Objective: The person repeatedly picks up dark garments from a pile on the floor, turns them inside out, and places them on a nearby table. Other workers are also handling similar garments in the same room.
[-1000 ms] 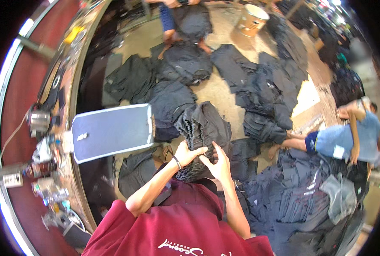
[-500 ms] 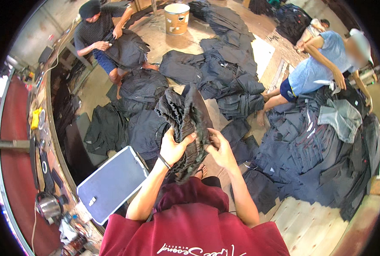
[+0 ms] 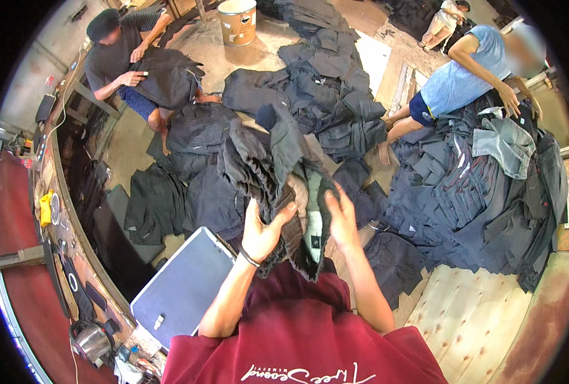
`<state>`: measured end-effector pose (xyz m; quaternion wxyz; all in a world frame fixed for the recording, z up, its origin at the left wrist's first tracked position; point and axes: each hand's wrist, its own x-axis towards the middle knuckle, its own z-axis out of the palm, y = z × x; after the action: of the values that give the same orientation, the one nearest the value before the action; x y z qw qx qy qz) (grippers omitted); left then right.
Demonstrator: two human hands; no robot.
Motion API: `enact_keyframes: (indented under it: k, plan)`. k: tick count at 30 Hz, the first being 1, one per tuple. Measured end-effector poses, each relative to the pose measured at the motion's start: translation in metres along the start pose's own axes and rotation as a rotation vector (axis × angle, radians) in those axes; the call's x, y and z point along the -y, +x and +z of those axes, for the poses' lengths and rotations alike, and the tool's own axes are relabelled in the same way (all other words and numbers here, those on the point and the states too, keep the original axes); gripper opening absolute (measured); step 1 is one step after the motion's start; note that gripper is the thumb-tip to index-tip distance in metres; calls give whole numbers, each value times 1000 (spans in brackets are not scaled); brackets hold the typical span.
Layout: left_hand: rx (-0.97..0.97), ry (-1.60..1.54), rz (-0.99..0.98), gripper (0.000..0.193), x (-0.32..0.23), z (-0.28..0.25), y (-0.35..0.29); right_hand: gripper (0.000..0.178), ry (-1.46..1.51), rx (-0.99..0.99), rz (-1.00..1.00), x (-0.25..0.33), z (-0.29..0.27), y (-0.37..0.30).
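Note:
A black garment with a gathered elastic waistband (image 3: 249,163) hangs in front of me, held up between my hands. Its waist opening is spread, showing a beige and pale green inner side and a small white label with a dark mark. My left hand (image 3: 262,233) grips the bunched waistband, thumb on the front and the other fingers mostly hidden behind the cloth. On the opposite edge, my right hand (image 3: 345,221) holds the opening, its thumb toward the inside. The lower part of the garment touches my maroon shirt (image 3: 310,320).
Black garments (image 3: 323,89) lie in heaps across the floor, with a large pile (image 3: 450,198) at right. Two people sit among them, handling cloth; another is farther back. A blue-grey board (image 3: 182,281), a cluttered bench (image 3: 67,224), a kettle (image 3: 92,339) and a drum (image 3: 237,25) stand around.
The waist opening has been pulled wider, so the pale inner side and label now show. My right hand has moved slightly right. The whole view has shifted a little.

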<state>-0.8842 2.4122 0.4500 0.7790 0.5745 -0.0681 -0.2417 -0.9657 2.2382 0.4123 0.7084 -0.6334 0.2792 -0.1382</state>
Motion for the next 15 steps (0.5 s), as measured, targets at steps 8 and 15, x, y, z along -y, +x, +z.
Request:
enact_keyframes:
  k: [8, 15]
  plan:
    - [-295, -316, -397, 40, 41, -22, 14, 43, -298, -18, -193, -20, 25, -20]
    - [-233, 81, -469, 53, 114, -39, 25, 41, -221, -72, -36, -70, -1, -32]
